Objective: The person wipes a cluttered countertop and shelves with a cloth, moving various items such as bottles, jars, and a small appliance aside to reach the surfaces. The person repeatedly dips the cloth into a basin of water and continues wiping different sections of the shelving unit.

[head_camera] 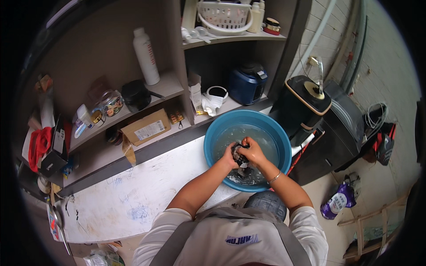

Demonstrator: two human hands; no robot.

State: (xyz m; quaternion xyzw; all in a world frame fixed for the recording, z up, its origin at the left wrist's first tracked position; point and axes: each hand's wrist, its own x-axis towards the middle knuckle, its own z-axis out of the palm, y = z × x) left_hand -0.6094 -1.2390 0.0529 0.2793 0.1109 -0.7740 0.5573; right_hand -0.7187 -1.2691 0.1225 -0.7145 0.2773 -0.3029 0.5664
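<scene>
A round blue plastic basin (213,166) holds cloudy water (266,139) with some suds. Over the water, a wet, dark bunched cloth (237,156) is pressed between both hands. My left hand (230,155) cups it from the left side. My right hand (253,152), with a bracelet on its wrist, grips the cloth from the right, thumb across its top. Part of the dark bundle hangs down towards the water. The fingers under the cloth are hidden.
The basin stands at the right end of a scuffed white tabletop (159,179). Behind it are shelves with a blue cooker-like appliance (248,83), a cardboard box (146,128) and a white spray can (146,56). A black lidded container (306,96) stands close to the right.
</scene>
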